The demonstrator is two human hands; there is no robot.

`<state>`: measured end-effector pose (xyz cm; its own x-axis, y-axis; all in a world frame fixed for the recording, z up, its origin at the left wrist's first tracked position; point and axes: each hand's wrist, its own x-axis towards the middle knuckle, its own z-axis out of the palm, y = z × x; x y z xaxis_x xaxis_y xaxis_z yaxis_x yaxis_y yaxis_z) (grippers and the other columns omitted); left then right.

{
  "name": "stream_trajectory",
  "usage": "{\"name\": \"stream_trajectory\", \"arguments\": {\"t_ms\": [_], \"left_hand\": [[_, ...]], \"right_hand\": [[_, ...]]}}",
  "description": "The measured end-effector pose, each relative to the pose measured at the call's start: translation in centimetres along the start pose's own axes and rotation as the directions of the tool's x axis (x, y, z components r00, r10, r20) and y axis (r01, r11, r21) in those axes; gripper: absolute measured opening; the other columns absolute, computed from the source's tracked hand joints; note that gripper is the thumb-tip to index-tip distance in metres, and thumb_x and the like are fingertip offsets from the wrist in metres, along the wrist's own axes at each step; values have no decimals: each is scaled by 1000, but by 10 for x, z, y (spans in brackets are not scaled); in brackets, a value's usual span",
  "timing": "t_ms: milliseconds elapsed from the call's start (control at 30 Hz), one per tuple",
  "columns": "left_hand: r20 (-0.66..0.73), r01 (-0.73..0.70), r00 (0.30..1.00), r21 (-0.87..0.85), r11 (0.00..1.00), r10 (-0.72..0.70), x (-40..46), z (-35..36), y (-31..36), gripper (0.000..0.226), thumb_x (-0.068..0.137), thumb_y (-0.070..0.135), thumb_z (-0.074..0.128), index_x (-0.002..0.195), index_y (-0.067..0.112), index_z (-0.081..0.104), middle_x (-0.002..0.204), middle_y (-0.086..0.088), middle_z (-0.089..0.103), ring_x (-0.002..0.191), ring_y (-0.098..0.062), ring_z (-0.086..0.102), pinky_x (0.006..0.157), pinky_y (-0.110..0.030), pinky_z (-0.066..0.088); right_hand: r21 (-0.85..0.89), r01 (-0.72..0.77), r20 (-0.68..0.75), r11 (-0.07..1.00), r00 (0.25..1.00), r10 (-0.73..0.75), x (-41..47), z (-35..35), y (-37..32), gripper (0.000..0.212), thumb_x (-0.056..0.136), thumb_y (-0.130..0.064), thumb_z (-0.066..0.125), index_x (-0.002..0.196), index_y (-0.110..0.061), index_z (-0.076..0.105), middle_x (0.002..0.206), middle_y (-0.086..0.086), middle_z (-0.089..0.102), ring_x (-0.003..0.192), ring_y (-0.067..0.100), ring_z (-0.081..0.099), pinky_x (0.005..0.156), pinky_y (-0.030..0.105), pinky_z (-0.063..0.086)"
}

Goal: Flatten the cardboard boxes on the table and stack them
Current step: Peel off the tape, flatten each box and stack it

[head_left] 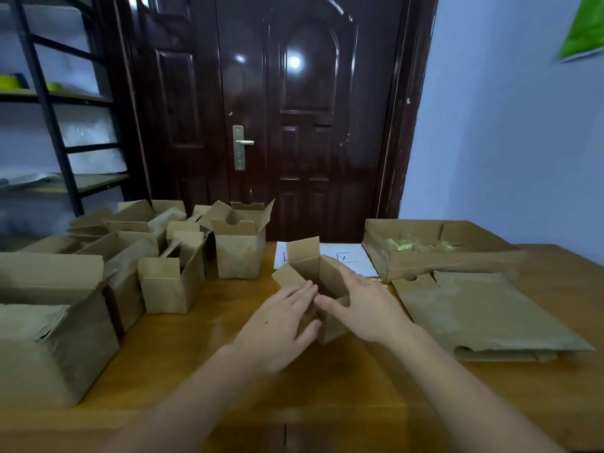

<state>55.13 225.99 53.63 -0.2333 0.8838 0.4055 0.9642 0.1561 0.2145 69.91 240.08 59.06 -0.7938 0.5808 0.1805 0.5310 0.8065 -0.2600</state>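
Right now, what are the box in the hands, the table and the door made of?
Box: plain brown cardboard, matte, with creased flaps. Table: looks like wood, orange-brown with a slight sheen; could be veneer. Door: dark glossy finish that reflects lights; wood or metal, I cannot tell which.

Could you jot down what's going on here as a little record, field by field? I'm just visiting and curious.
Activity: flattening a small cardboard box
Left hand: fingers straight, pressed on the box's left side
Right hand: fingers straight, on the box's right side
Box state: open, flaps up, not yet flat
Waiting boxes: a cluster of open ones at the table's left
Flattened stack: on the right
Tray: behind the stack, something yellowish inside
Paper sheet: behind the box, with handwriting
Surface: wooden table
Background: dark door
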Motion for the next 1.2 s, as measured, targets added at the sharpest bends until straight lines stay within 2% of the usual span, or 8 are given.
{"name": "stream_trajectory", "arguments": {"t_ms": [167,333,467,633,733,833,1000,1200], "left_hand": [[-25,-96,995,-10,995,96,6,-21,1,50,109,44,33,158,34,35,149,15,51,138,2,38,117,-20,28],[92,-156,986,182,971,142,44,-45,-5,69,101,66,39,158,27,35,162,7,40,151,-12,27,120,-26,10],[312,-132,950,313,941,29,61,-57,-20,113,81,96,25,163,19,21,171,-3,19,158,-22,8,127,-41,6],[391,42,912,214,976,-125,57,-43,-37,126,69,105,27,165,28,2,173,4,-2,159,-20,-4,126,-42,4],[354,191,916,22,981,-186,49,-27,-40,130,64,106,39,164,33,0,172,15,-4,158,-16,6,124,-39,21],[291,272,927,-85,959,-237,47,-16,-37,138,54,109,42,164,36,3,169,22,1,154,-15,21,117,-36,36],[165,326,936,-81,942,-310,48,-2,-30,136,53,107,37,163,33,9,167,18,14,148,-15,34,110,-36,45],[99,394,916,-54,917,-388,48,6,-26,140,50,111,34,163,33,7,170,13,14,152,-17,30,111,-41,44]], "right_hand": [[67,9,100,998,995,-15,9,-9,11,105,80,-80,54,161,-29,9,154,-1,43,142,24,37,117,47,31],[163,65,232,985,967,-103,13,-14,21,84,73,-71,60,144,-59,17,125,-11,52,120,21,47,108,46,40],[156,99,296,983,944,-142,18,-17,29,88,68,-67,63,142,-61,16,162,-3,25,140,22,33,101,33,38],[272,92,268,958,949,-167,21,-4,35,103,72,-63,68,156,-48,10,168,-14,0,146,11,24,104,23,31],[380,61,180,923,974,-138,19,8,28,113,67,-82,70,157,-42,14,167,-14,4,153,10,9,118,32,25],[419,56,159,906,978,-134,20,15,22,119,66,-81,70,159,-39,9,168,-12,-6,154,13,2,122,39,20],[458,55,156,887,978,-141,25,15,27,116,70,-70,69,161,-35,6,168,-16,-7,153,4,-7,124,37,15],[473,20,117,881,990,-85,23,25,28,109,76,-68,59,161,-33,3,166,-18,-9,153,12,8,118,31,22]]}}
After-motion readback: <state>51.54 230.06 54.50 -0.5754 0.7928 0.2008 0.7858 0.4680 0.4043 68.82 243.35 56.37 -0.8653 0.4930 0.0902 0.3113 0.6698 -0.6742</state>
